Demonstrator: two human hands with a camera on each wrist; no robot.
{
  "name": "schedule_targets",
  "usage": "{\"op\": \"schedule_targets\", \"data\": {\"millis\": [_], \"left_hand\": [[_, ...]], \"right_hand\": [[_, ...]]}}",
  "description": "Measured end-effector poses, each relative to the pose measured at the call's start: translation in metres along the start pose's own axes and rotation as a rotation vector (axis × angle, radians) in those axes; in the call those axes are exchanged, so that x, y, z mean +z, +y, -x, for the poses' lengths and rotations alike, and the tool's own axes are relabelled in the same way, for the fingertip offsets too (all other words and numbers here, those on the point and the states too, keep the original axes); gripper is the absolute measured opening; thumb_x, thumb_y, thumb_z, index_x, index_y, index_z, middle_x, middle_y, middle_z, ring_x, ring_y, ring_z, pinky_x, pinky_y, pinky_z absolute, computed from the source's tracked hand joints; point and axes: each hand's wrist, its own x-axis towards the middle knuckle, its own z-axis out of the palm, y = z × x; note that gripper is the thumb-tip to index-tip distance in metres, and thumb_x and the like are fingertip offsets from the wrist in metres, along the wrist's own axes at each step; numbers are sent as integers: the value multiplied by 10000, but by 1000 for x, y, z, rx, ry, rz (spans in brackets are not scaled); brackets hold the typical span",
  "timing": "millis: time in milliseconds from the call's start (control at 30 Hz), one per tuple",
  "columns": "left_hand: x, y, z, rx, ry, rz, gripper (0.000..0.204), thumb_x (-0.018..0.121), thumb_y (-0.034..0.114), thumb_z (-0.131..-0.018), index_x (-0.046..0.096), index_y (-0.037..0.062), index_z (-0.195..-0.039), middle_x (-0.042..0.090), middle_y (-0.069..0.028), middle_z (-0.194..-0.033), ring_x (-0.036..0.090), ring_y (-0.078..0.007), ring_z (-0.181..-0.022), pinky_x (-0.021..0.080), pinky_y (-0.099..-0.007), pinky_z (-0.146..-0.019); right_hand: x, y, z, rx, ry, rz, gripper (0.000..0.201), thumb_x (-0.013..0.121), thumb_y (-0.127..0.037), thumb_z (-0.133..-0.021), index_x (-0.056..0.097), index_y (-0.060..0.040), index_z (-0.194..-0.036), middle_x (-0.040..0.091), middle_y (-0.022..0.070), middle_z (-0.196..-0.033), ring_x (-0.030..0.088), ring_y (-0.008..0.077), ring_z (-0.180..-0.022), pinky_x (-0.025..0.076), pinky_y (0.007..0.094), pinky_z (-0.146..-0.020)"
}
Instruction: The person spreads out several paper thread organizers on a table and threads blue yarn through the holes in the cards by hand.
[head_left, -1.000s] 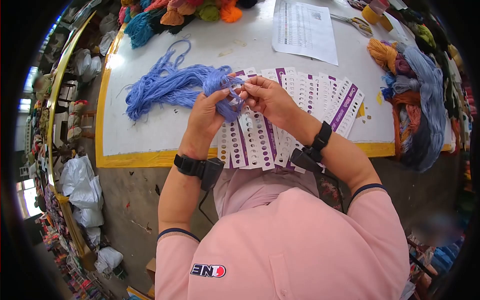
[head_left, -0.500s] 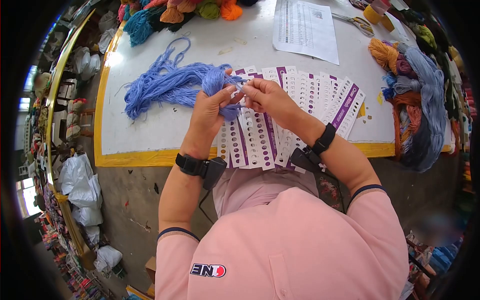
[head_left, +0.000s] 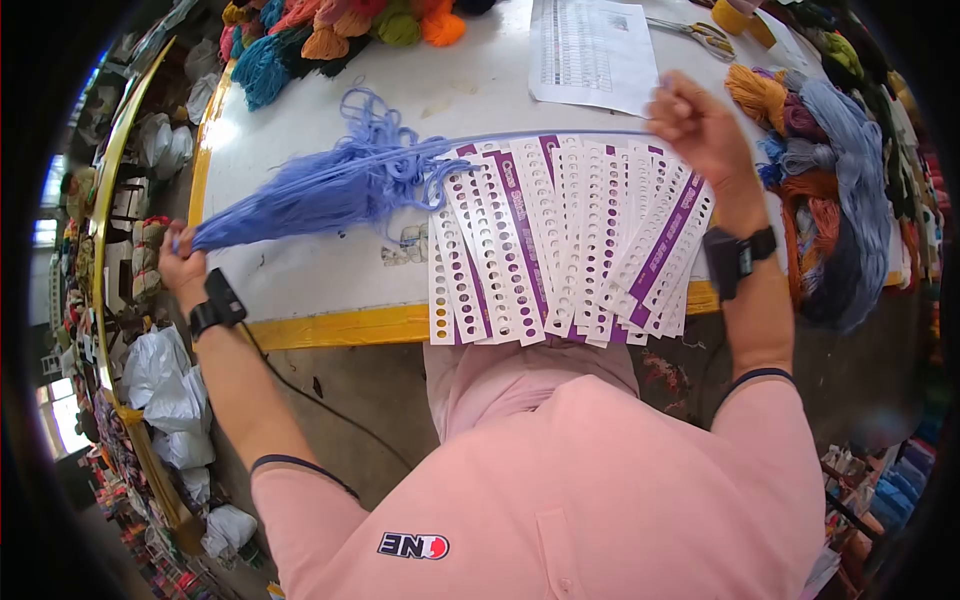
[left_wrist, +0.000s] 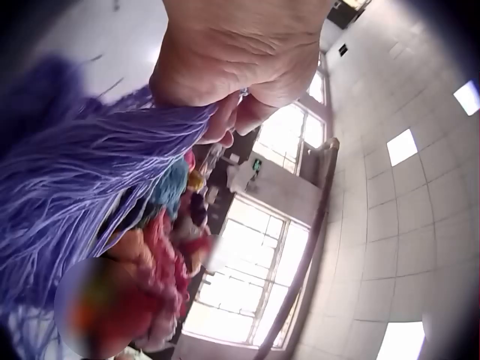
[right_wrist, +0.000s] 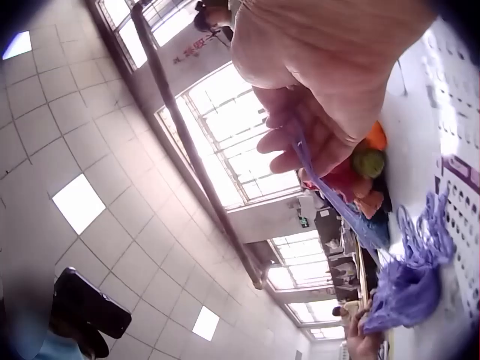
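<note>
In the head view, our left hand [head_left: 180,268] is out at the far left, just off the counter [head_left: 300,270] edge, fingers curled round the end of the blue skein [head_left: 300,195]. The skein stretches taut from that hand rightward across the counter to a loose tangle near the middle. From the tangle a single blue strand [head_left: 560,133] runs on right, above the fanned cards [head_left: 570,240], to our right hand [head_left: 700,125], which pinches its end with fingers pressed together. The cards lie at the near edge, purple-striped and punched with holes, some overhanging the yellow border. A printed sheet [head_left: 590,50] lies far behind them, scissors [head_left: 700,35] to its right. Mixed skeins [head_left: 330,30] are heaped at the far left, and more yarn [head_left: 840,190] is piled at the right.

In the left wrist view, our left hand [left_wrist: 240,52] closes round the skein [left_wrist: 82,180], which fans out toward the lower left. Windows glow behind it.

In the right wrist view, our right hand [right_wrist: 322,82] pinches the strand [right_wrist: 337,202] between thumb and curled fingers [right_wrist: 292,135]. The strand runs down to the skein's tangle [right_wrist: 409,277] on the counter, beside the cards [right_wrist: 457,202]. Our left hand [right_wrist: 364,341] shows small at the bottom, holding the skein's other end.
</note>
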Motion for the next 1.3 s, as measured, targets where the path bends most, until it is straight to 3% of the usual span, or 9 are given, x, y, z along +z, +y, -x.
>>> {"op": "schedule_targets", "data": {"millis": [167, 333, 433, 600, 733, 900, 1033, 1100, 1300], "left_hand": [[-22, 83, -24, 243, 157, -108, 178, 595, 100, -945, 510, 25, -807, 235, 36, -613, 263, -86, -515, 221, -244, -481], [112, -61, 44, 211, -94, -288, 107, 590, 92, -964, 555, -8, -946, 320, 8, -691, 231, -78, -532, 198, -238, -477], [119, -77, 41, 224, -47, -370, 149, 610, 106, -958, 599, -9, -1052, 357, 17, -687, 236, -65, -512, 196, -234, -454], [31, 42, -19, 403, 294, -592, 324, 638, 166, -939, 472, 139, -662, 395, 39, -599, 311, -63, -461, 241, -238, -413], [-11, 93, -14, 700, 814, -1225, 530, 651, 437, -827, 668, -92, -815, 674, -206, -818, 651, -324, -714, 510, -421, -636], [13, 125, 1, 754, 1117, -1368, 549, 625, 431, -862, 695, -114, -853, 688, -214, -817, 673, -330, -754, 510, -435, -691], [35, 77, -44, 478, 217, -409, 214, 616, 131, -947, 584, 78, -742, 359, 48, -590, 291, -58, -473, 237, -231, -429], [133, -44, 40, 243, 18, -290, 261, 538, 127, -995, 610, -8, -1207, 394, 43, -662, 285, -42, -517, 225, -220, -436], [187, -256, 161, -640, -229, -312, 213, 569, 105, -971, 569, -33, -1132, 480, 7, -741, 299, -45, -522, 243, -194, -429]], "right_hand": [[-162, -137, 52, -756, 1368, 365, 186, 569, -157, -928, 637, -19, -825, 593, 55, -677, 521, 140, -560, 398, 261, -514], [-38, -14, 21, -674, 641, 1391, 186, 610, -222, -960, 689, -54, -958, 596, -16, -691, 512, 88, -600, 403, 256, -544], [-24, -21, 29, -578, 664, 935, 150, 597, -206, -977, 659, -69, -976, 461, -68, -649, 345, 12, -525, 255, 196, -462], [-123, -142, 117, -576, 852, 627, 117, 620, -123, -948, 611, -13, -990, 373, -63, -620, 316, 31, -485, 211, 212, -424], [-163, -199, 173, -660, 964, 687, 139, 602, -174, -968, 615, -36, -981, 338, -74, -623, 285, 31, -489, 205, 225, -426], [-136, -258, 229, -1217, 1878, 1394, 308, 569, -240, -926, 700, 36, -973, 660, 61, -765, 623, 170, -700, 503, 303, -675], [-72, -189, 151, -1113, 1305, 1406, 253, 535, -235, -980, 646, -8, -989, 610, 78, -812, 583, 167, -703, 489, 313, -669], [14, -82, 80, -827, 782, 1383, 222, 490, -205, -1002, 600, -15, -973, 539, 34, -682, 506, 124, -556, 457, 302, -548], [45, 89, -12, -115, 109, 1067, 124, 514, -120, -979, 526, 0, -1004, 641, 71, -630, 612, 123, -592, 479, 275, -593]]}}
